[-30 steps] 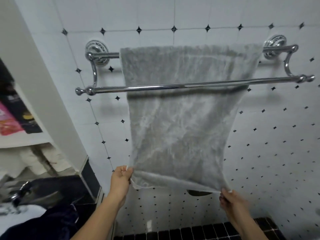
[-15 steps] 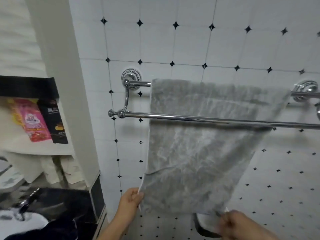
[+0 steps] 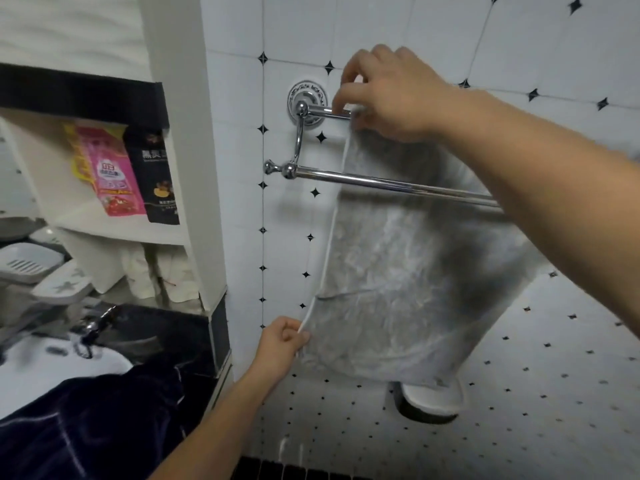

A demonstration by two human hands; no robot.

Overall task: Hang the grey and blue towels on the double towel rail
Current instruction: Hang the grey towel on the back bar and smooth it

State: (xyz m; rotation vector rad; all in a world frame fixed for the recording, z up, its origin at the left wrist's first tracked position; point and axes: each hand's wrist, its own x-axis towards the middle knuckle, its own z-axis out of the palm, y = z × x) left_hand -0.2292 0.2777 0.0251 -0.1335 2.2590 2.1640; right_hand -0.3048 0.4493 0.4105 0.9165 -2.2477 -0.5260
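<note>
**Right hand goes up to the top corner of the grey towel**

1 second ago both hands held the bottom edge of the grey towel (image 3: 408, 289), 1 at each lower corner. Now the right hand (image 3: 391, 95) has left the bottom and is at the back bar of the towel rail (image 3: 363, 180), fingers closed on the towel's upper left corner. The left hand (image 3: 282, 344) still pinches the lower left corner. The towel hangs over the back bar, behind the front bar, which is bare. I judge the grey towel is nearly done, only being straightened. The blue towel (image 3: 86, 427) lies in a heap at the lower left, not yet hung.
</note>
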